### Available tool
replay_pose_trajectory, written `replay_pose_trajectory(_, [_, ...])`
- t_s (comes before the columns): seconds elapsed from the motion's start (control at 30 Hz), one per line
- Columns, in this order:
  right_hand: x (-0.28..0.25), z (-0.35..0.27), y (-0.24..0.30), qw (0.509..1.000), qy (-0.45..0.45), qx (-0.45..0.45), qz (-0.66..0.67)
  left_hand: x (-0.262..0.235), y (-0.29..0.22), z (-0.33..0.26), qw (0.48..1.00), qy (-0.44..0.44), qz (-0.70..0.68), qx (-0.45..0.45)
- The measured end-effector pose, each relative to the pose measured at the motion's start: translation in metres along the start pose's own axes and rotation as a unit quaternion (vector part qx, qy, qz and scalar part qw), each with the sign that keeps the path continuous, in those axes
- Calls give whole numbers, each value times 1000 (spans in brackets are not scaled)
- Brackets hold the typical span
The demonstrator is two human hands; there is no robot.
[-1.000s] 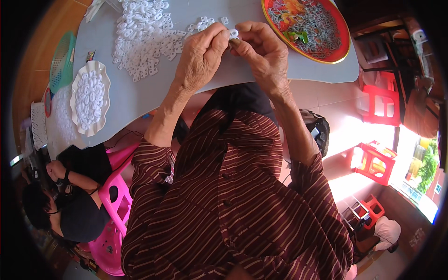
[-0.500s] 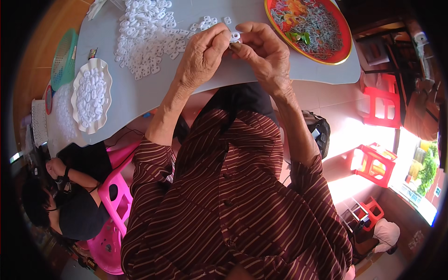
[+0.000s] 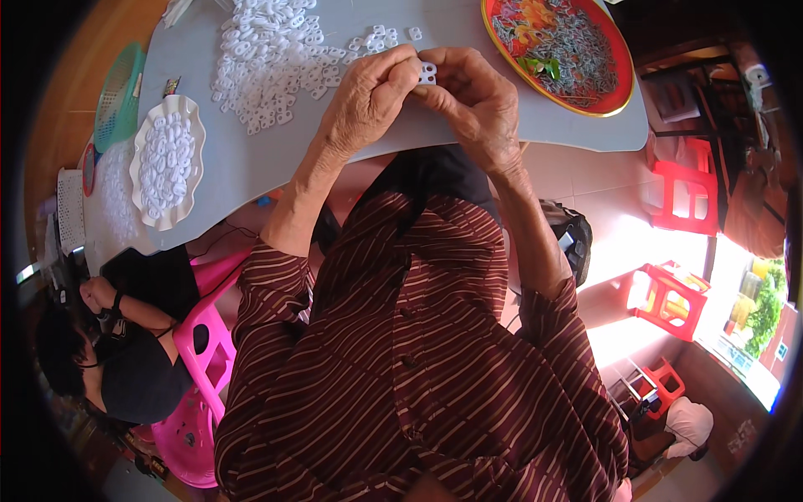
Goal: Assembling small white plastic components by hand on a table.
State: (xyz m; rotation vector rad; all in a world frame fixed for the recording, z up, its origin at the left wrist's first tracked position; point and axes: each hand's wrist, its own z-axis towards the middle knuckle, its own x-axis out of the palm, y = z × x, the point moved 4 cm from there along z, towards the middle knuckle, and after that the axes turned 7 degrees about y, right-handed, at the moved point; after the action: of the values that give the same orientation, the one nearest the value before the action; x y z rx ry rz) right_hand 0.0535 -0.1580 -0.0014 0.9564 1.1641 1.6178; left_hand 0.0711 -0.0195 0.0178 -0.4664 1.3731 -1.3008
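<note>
Both hands meet over the near edge of the grey table (image 3: 242,167). Between their fingertips is a small white plastic piece with holes (image 3: 427,74). My left hand (image 3: 375,90) is closed, its thumb and fingers pinched at the piece's left side. My right hand (image 3: 475,94) grips the other side with thumb and curled fingers. Just beyond the hands lie a few loose white plastic pieces (image 3: 376,38). A big heap of similar white pieces (image 3: 268,58) spreads to the left. To the right, a red round tray (image 3: 617,92) holds many small grey metal parts (image 3: 577,58).
A white scalloped dish (image 3: 199,159) of white oval pieces stands at the left, near a green basket (image 3: 117,96). A person (image 3: 138,368) sits on a pink chair (image 3: 209,351) at the left. Red stools (image 3: 686,197) stand on the floor to the right, with another person (image 3: 690,427) beyond.
The white piece between my fingers has turned and now shows its holed face more fully. My right fingers have shifted slightly around it. The view has moved a little.
</note>
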Motion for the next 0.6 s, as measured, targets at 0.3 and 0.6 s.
replay_pose_trajectory(0.3, [0,0,3,995,-16,-34,-94,1,0,0,1000,17,23,-13])
replay_pose_trajectory(0.6, [1,-4,13,985,-15,-46,-166,8,0,-3,999,12,-38,3])
